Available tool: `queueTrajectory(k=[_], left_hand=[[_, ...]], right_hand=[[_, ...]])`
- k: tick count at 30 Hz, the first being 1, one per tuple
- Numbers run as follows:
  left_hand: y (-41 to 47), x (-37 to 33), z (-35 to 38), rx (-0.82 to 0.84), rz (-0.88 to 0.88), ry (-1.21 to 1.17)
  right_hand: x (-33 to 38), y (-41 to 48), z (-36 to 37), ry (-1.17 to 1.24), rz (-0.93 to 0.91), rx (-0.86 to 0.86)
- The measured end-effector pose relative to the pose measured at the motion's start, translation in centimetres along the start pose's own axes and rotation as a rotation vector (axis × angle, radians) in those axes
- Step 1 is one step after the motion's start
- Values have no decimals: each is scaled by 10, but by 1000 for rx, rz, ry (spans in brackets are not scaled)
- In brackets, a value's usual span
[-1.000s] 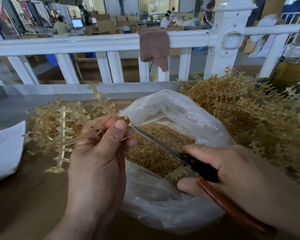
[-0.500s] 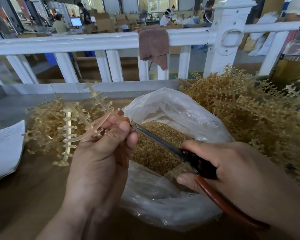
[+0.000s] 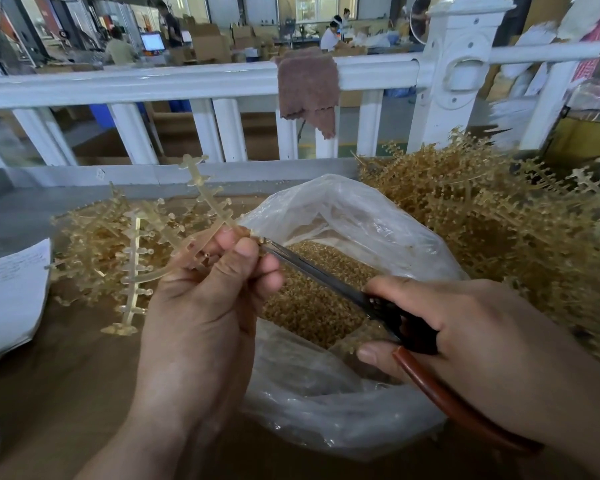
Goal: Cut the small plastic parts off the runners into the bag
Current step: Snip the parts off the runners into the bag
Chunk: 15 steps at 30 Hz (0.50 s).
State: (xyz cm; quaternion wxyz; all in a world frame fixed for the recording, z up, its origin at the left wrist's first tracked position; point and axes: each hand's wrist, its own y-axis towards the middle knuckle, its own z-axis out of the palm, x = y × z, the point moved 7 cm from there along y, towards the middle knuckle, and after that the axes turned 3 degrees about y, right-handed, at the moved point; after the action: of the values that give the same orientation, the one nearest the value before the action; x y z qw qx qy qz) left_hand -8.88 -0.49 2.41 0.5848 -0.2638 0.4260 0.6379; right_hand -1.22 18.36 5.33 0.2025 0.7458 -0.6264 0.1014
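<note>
Left grip (image 3: 201, 306) pinches runner (image 3: 209, 199); right grip (image 3: 465, 327) clenched round scissors (image 3: 312, 268), blades at runner over bag (image 3: 361, 216). Bag well filled; big pile (image 3: 499, 220) far right looks uncut.

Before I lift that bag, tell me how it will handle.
The bag is thin, crumpled film, so it will probably sag and not keep its shape. The heap of cut parts inside likely makes it fairly heavy. Its mouth lies open, so tipping could spill them.

White railing (image 3: 153, 81) along the tabletop's (image 3: 66, 375) far edge; brown cloth (image 3: 307, 88) draped over top rail. Beyond: cardboard boxes (image 3: 208, 43), lit monitor (image 3: 152, 41), workers (image 3: 329, 38), grey floor (image 3: 347, 133).
</note>
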Motion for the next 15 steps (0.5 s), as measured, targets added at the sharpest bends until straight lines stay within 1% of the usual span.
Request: queueTrajectory(k=[5, 15], left_hand=[[0, -1, -2, -27, 31, -8], [-2, 0, -3, -47, 36, 6]], right_hand=[[-1, 1, 1, 25, -32, -15], [-2, 2, 1, 83, -80, -53]])
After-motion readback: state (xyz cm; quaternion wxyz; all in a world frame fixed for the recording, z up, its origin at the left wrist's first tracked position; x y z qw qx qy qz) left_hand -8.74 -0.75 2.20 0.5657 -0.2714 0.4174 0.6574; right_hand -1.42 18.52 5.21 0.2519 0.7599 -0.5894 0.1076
